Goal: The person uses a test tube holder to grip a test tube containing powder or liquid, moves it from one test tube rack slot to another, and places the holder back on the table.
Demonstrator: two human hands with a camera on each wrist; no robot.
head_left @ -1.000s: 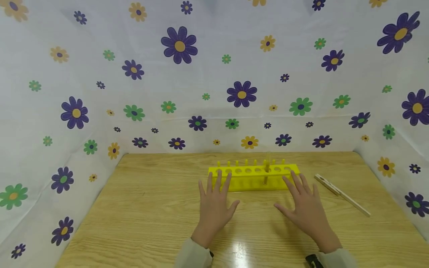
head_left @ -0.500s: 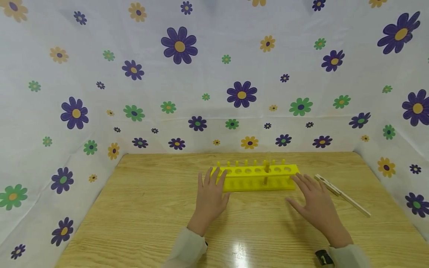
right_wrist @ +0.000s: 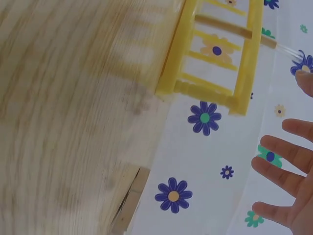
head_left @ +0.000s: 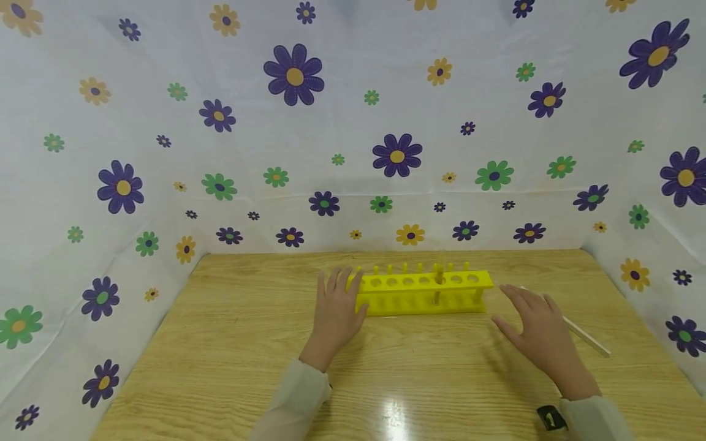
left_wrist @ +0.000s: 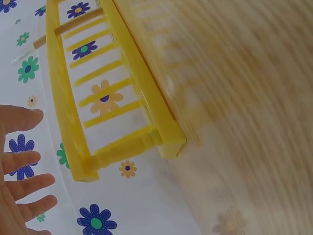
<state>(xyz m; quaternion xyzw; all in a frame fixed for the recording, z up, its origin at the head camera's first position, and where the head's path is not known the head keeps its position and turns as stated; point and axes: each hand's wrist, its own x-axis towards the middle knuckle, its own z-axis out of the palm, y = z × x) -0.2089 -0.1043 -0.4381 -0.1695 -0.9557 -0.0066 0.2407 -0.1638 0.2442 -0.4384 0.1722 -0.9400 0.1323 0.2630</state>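
A yellow test tube rack (head_left: 408, 283) stands on the wooden table, with one tube (head_left: 439, 277) of brownish content upright in a hole right of its middle. My left hand (head_left: 335, 313), fingers spread, is at the rack's left end; in the left wrist view that hand (left_wrist: 22, 188) shows a gap to the rack (left_wrist: 115, 147). Right of the rack my right hand (head_left: 543, 337) hovers with fingers extended, holding nothing. It partly covers a wooden clamp (head_left: 587, 337) lying behind it. In the right wrist view, the spread right hand (right_wrist: 293, 171) is apart from the rack (right_wrist: 205, 93).
The wooden table (head_left: 237, 349) reaches back to a white cloth (head_left: 342, 122) printed with flowers, which also hangs along both sides. The clamp's end (right_wrist: 129, 205) shows low in the right wrist view.
Both hands have moved apart, the left toward the rack's left end, the right outward past its right end and over part of the clamp. The rack and tube have stayed in place.
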